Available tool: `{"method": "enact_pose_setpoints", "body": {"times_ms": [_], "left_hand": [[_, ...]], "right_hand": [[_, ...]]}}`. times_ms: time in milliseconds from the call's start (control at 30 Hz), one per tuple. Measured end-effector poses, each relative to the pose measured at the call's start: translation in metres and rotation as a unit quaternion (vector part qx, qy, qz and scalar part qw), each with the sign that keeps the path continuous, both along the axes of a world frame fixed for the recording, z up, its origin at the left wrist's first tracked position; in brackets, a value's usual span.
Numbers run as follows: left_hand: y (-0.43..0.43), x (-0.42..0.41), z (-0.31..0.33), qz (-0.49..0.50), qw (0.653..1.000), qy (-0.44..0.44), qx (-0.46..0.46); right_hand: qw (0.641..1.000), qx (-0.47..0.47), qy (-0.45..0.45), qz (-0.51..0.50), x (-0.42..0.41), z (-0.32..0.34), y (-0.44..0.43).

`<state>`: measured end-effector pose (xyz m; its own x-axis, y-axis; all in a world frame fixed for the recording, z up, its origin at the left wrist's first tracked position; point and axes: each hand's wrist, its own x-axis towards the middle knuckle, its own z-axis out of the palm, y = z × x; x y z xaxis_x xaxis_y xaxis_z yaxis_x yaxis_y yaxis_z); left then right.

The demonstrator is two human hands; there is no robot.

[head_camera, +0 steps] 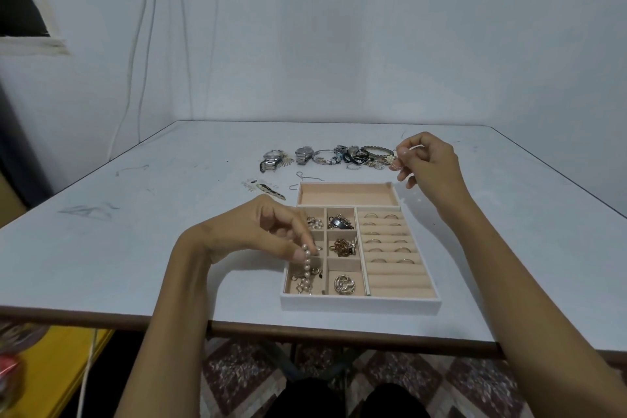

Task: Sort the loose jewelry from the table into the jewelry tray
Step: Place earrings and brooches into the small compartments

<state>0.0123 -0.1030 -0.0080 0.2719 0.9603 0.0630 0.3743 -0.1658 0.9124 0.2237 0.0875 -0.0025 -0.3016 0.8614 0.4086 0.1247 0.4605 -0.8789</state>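
Two watches (273,159) (303,155), left hand (258,231) pinching strand (307,265), right hand (427,159) pinching cluster (392,159)

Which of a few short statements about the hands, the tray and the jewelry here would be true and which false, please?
1. The left hand pinches a pearl strand over the jewelry tray. True.
2. The right hand is empty. False: it pinches a small pearly piece.
3. Rings sit in the tray's right-hand rolls. True.
4. The watches lie inside the tray. False: they lie on the table beyond it.
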Motion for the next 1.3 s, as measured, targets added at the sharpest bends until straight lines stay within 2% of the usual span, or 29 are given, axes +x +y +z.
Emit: {"method": "enact_pose_setpoints", "body": {"times_ms": [300, 500, 633, 733, 800, 867, 933, 1000, 1033, 1200, 1300], "left_hand": [[0.001, -0.006, -0.004, 0.064, 0.996, 0.058, 0.012], [0.0, -0.007, -0.005, 0.034, 0.997, 0.07, 0.007], [0.0, -0.008, -0.005, 0.038, 0.998, 0.047, -0.012], [-0.001, -0.008, -0.003, 0.079, 0.997, 0.024, 0.004], [0.005, -0.011, -0.006, 0.157, 0.987, 0.025, 0.037], [0.015, -0.018, -0.017, 0.271, 0.957, 0.074, 0.072], [0.023, -0.028, -0.029, 0.341, 0.914, 0.204, 0.079], [0.028, -0.032, -0.036, 0.341, 0.88, 0.329, 0.042], [0.03, -0.031, -0.038, 0.332, 0.87, 0.364, 0.02], [0.034, -0.02, -0.043, 0.303, 0.841, 0.445, -0.049], [0.035, -0.02, -0.043, 0.306, 0.836, 0.452, -0.052]], "right_hand": [[1.0, 0.001, -0.004, -0.002, 0.0, -0.001, 0.002], [1.0, 0.003, -0.023, 0.01, -0.002, -0.001, 0.001], [0.999, 0.005, -0.039, 0.024, -0.004, 0.0, -0.002], [0.998, 0.003, -0.046, 0.031, -0.006, 0.0, -0.003], [0.998, 0.008, -0.053, 0.033, -0.006, -0.001, -0.003], [0.997, 0.018, -0.063, 0.032, -0.007, -0.001, -0.003], [0.996, 0.028, -0.073, 0.037, -0.009, -0.002, -0.005], [0.995, 0.037, -0.082, 0.051, -0.012, -0.002, -0.007], [0.994, 0.039, -0.086, 0.06, -0.014, -0.003, -0.008], [0.979, 0.063, -0.122, 0.15, -0.021, 0.005, -0.027], [0.945, 0.065, -0.177, 0.267, -0.027, 0.012, -0.049]]}}
